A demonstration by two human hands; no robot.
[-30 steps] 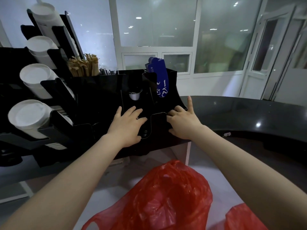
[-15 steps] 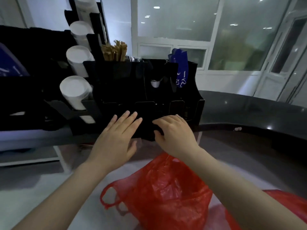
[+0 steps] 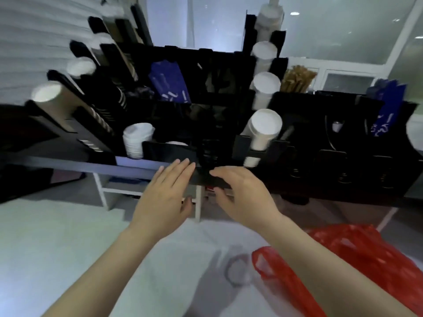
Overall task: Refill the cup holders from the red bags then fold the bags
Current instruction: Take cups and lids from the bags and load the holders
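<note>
My left hand and right hand hang released, empty, before holder; bag below it unfolded, refill likely unfinished.

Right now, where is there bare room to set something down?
The white surface left of the left hand is bare, up to the white shelf leg. Between the forearms it narrows against the red bag below the right hand. The black cup holders above are packed with paper cups and lids.
</note>
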